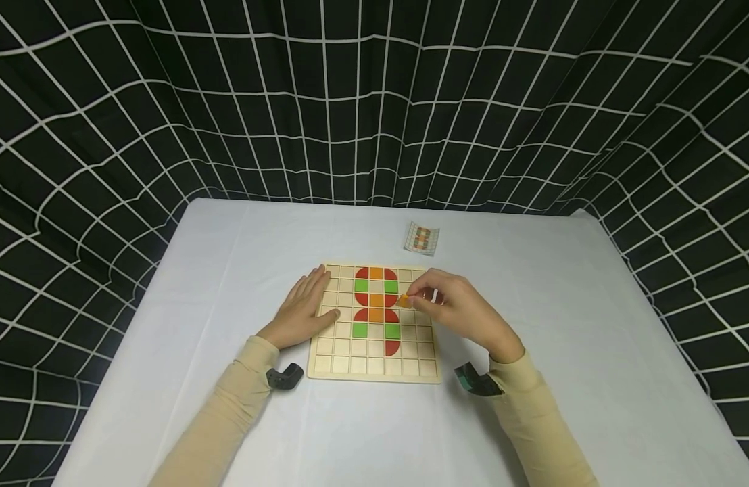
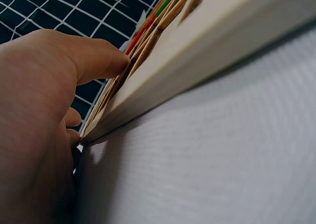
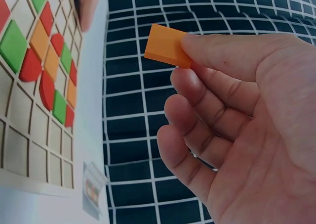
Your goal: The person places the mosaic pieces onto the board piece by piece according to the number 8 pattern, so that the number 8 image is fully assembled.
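White bench carries a wooden grid board at centre, w/ red, green & orange tiles in its middle columns. Left hand lies flat, fingers straight, on board's left edge. Right hand hovers over board's right side, thumb & fingertips pinching an orange square tile just right of the placed tiles. Small pattern card lies beyond board's far right corner.

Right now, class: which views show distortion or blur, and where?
Head view: the backdrop's grid lines bow outward. Left wrist view: the left hand is close and soft. Right wrist view: the orange tile is sharp and the wooden board skewed.
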`<state>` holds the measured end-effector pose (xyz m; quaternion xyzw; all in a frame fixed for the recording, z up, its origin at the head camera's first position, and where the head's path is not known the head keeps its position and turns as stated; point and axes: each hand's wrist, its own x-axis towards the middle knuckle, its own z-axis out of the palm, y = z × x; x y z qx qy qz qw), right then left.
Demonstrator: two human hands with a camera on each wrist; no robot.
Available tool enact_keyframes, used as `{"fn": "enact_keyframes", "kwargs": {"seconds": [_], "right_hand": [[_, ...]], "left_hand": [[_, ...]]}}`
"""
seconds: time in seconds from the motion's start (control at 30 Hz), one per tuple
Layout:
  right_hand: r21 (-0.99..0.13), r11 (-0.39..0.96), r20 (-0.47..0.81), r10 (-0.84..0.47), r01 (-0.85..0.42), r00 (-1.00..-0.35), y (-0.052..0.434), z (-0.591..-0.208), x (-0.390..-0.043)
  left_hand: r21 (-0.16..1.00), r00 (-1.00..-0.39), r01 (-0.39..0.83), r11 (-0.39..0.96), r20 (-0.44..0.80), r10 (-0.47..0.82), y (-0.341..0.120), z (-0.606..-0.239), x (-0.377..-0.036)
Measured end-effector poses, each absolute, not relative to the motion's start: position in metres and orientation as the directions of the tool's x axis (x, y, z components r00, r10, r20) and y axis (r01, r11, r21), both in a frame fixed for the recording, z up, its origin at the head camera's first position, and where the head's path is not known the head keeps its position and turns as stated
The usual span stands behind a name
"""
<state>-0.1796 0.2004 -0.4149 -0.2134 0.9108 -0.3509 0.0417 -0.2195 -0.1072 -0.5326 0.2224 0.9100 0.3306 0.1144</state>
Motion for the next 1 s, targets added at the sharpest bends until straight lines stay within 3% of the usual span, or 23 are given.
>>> {"fn": "enact_keyframes", "kwargs": {"seconds": [1.0], "right_hand": [[-0.652,0.651,-0.031,-0.534,-0.388,-0.845,0.171,-0.449,-0.18]], "left_hand": [[0.636,-0.874,0.339,0.693,-0.06,0.483,-0.106,-0.534,-0.221]]}}
